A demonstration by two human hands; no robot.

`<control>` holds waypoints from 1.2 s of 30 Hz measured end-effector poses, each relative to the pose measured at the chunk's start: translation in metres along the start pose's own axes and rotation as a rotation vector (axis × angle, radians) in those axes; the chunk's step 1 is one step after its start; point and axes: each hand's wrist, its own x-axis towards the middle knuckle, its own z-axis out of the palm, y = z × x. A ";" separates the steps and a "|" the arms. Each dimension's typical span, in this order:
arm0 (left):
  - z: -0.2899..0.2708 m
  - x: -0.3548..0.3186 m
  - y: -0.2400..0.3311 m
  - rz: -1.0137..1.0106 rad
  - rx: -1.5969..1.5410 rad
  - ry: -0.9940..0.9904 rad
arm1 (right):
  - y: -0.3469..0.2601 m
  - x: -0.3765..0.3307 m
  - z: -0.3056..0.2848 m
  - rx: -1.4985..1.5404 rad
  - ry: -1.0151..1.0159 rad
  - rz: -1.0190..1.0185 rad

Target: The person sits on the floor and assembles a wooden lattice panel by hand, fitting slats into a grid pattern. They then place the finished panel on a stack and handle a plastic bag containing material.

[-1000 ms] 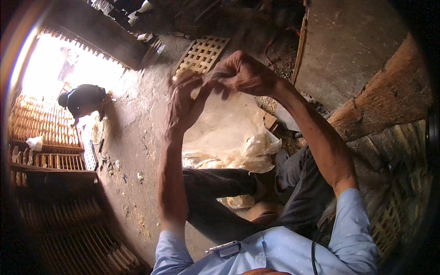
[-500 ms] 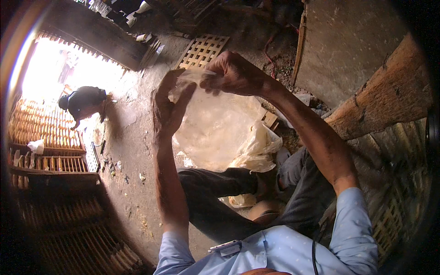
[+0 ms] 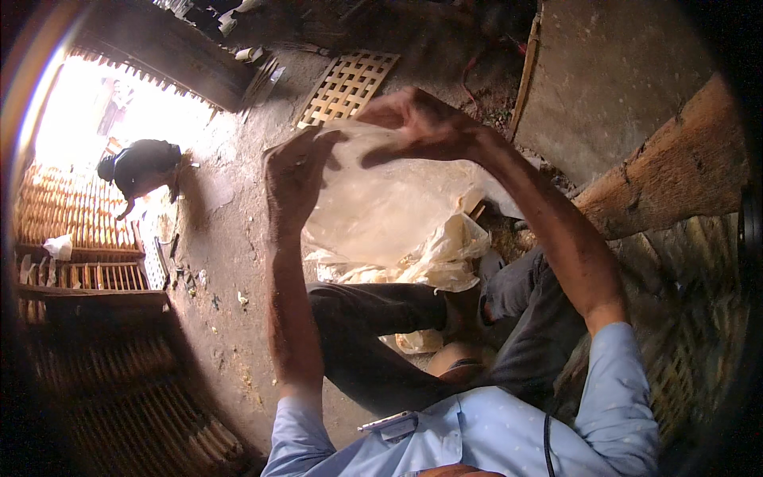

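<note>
A thin, translucent whitish plastic sheet is held up in front of me. My left hand has its thumb and fingers closed on the sheet's left upper part. At the sheet's upper right my right hand has hold of it, thumb set well apart from the bent fingers; the exact grip is partly hidden. Below both hands a broad pale expanse of plastic spreads over the ground, and I cannot make out where the held sheet ends against it. Crumpled plastic gathers at its lower right, before my crossed legs.
A woven lattice panel lies beyond my hands. On the left, another person bends low near the bright opening, beside slatted racks. A thick wooden beam slants in at right, below a large board.
My right hand has opened its thumb away from its fingers, and more of the plastic shows spread below it. The left hand's fingers have bent over toward the sheet.
</note>
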 end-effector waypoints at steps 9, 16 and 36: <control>-0.034 -0.003 -0.021 -0.185 0.057 0.514 | 0.062 -0.054 -0.050 -0.638 -0.317 0.573; -0.060 -0.003 -0.055 0.138 0.302 0.695 | 0.051 -0.017 -0.017 0.004 -0.216 0.202; -0.061 -0.018 0.016 0.260 0.316 0.312 | 0.062 0.015 0.076 -0.509 0.080 -0.070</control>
